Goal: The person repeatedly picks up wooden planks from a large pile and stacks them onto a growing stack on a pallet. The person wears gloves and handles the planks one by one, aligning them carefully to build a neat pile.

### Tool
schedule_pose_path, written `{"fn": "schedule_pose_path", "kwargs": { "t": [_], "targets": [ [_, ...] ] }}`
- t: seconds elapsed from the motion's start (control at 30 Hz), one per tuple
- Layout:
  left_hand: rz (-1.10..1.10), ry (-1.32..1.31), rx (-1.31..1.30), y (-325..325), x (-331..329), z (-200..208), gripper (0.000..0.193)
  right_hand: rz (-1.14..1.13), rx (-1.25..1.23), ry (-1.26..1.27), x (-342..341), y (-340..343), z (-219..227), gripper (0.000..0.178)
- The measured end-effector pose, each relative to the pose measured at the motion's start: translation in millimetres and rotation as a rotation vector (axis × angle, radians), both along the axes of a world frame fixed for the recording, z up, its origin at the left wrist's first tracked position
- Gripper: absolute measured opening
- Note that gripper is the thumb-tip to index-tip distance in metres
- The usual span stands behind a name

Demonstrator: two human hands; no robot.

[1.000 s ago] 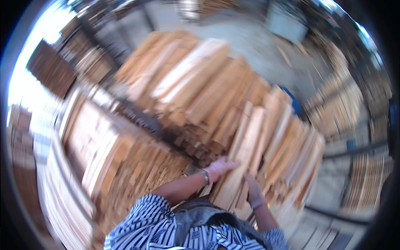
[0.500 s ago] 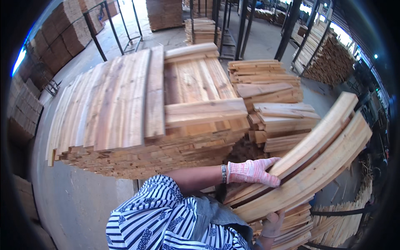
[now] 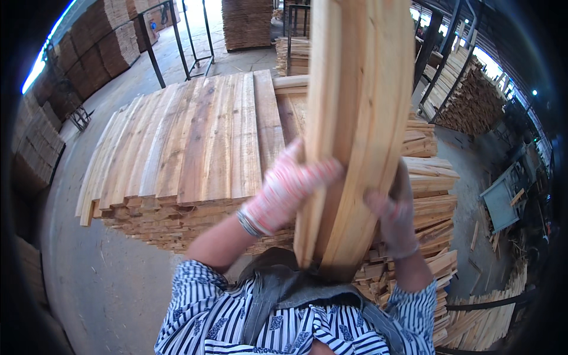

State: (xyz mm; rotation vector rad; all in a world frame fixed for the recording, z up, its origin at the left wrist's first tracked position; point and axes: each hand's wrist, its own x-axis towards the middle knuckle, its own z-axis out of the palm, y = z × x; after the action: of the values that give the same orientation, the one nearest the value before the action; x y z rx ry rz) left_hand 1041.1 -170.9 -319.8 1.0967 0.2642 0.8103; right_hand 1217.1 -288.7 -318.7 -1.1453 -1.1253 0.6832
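Above the near edge of the broad stack of pale sawn timber boards [image 3: 195,142]: one bundle of long pale wooden planks [image 3: 355,118], held nearly upright against the chest, its lower ends just above the striped shirt and grey apron, its upper ends running out of the top of the view.

Left hand [image 3: 290,183], in a white knit glove with pink fleck: fingers curled round the left edge of the bundle, clasping it. A metal bracelet sits at the wrist.

Right hand [image 3: 393,216], in a similar worn glove: pressed against the right edge of the bundle, fingers wrapped on the wood.

Surroundings: a lower, uneven heap of short wooden offcuts [image 3: 426,195] to the right of the broad stack; further timber piles along the far walls; black metal rack posts [image 3: 157,53] at the far left corner of the stack; bare concrete floor [image 3: 89,266] to the left.

Risks, as judged:
- The planks are loose against each other; only side pressure binds them, so an inner plank may slide down and out.
- The bundle is tall and top-heavy; a tilt could carry it over onto the stack or the person.
- The upper ends are unseen and may strike overhead framing.
- Rough sawn edges may snag a glove.
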Motion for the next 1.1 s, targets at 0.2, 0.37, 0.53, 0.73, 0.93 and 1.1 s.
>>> {"fn": "schedule_pose_path", "kwargs": {
  "t": [0.2, 0.37, 0.53, 0.73, 0.93, 1.1],
  "targets": [
    [0.008, -0.172, -0.279, 68, -85, 43, 0.038, 0.322, -0.052, 0.010, -18, 82, 82, 0.090],
    [0.288, 0.094, -0.173, 135, -191, 13, 0.076, 0.179, -0.278, -0.363, -6, 161, 93, 0.096],
    [0.369, 0.241, -0.303, 155, -224, -3, 0.082, -0.181, -0.633, -1.332, 32, 226, 40, 0.103],
    [0.524, 0.475, -0.333, 160, -240, -18, 0.052, 0.060, -0.700, -0.935, 31, 255, 21, 0.087],
    [0.512, 0.449, -0.203, 137, -226, -2, 0.042, 0.375, -0.657, 0.042, 0, 233, 27, 0.057],
    [0.524, 0.446, -0.130, 139, -227, -9, 0.046, 0.341, -0.533, 0.080, -73, 245, -9, 0.062]
  ]
}}
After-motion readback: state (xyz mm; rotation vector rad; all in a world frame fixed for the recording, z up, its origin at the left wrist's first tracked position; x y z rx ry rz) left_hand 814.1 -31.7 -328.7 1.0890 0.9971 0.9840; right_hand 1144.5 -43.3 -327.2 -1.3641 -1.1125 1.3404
